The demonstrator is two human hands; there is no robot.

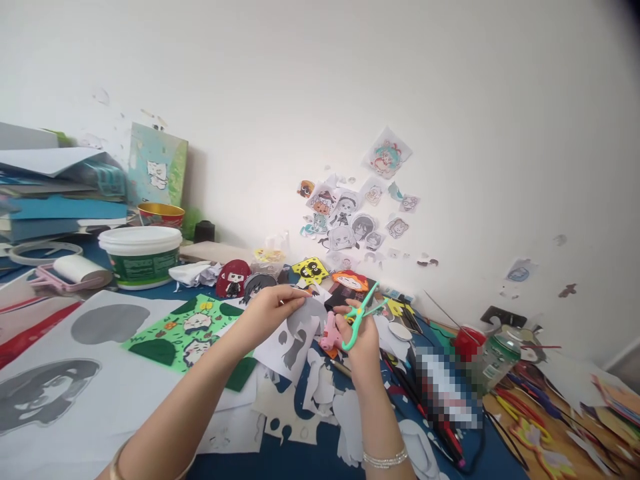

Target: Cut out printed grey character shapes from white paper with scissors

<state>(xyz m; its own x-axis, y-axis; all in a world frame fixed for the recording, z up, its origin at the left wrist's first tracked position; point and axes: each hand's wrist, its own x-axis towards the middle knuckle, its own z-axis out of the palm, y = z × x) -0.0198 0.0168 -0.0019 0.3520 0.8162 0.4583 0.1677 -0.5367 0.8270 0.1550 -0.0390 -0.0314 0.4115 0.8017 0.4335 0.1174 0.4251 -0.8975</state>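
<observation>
My left hand [273,312] pinches the upper edge of a white paper sheet [286,352] printed with grey and dark shapes. Around the green-handled scissors [358,319] the fingers of my right hand [365,340] are closed, and the blades point up and to the right, apart from the paper. A small pink object [331,333] shows beside the right fingers; its kind is unclear. Below the hands lie white paper scraps [320,383] and a cream sheet with cut-outs [293,430]. A green decorated sheet [173,333] lies under my left forearm.
A white-lidded green tub [141,259] stands at the left, near stacked books [65,207]. Paper cut-outs [350,213] are stuck on the wall ahead. Pens [440,427], a red cup [469,343] and a glass jar [500,357] crowd the right side.
</observation>
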